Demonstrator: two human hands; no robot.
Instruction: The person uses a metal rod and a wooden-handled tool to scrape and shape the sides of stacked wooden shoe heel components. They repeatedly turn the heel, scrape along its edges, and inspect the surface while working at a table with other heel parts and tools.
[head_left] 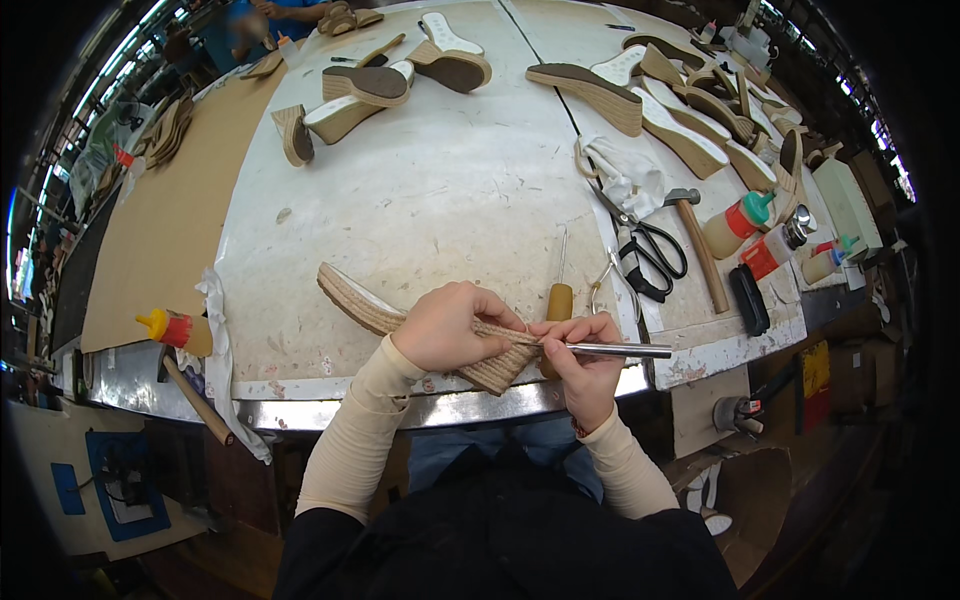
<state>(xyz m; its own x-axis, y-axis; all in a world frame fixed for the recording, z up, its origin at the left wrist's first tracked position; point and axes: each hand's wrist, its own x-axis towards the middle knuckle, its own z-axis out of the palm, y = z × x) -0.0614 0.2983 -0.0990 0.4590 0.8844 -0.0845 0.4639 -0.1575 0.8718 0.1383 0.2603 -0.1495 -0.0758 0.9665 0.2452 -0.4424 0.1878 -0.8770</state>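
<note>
At the table's front edge, my left hand (pixel 448 328) is closed around a wedge shoe sole (pixel 495 374) with a braided rope-covered side. Its toe points to the far left, and its heel is near my right hand. My right hand (pixel 584 368) pinches a slim silver metal rod tool (pixel 632 350), whose tip meets the heel's upper edge; the fingers hide the exact contact. Just beyond that hand lies a hooked awl (pixel 560 298) with a yellowish wooden handle. Metal nippers (pixel 612 284) rest to the right of it.
Black-handled scissors (pixel 650 252), a hammer (pixel 704 255) and several glue bottles (pixel 735 224) occupy the right. Many wedge soles (pixel 690 130) are piled at the far right. More soles (pixel 365 86) lie at the back. A yellow-capped bottle (pixel 178 331) stands left. A person (pixel 285 15) is far off.
</note>
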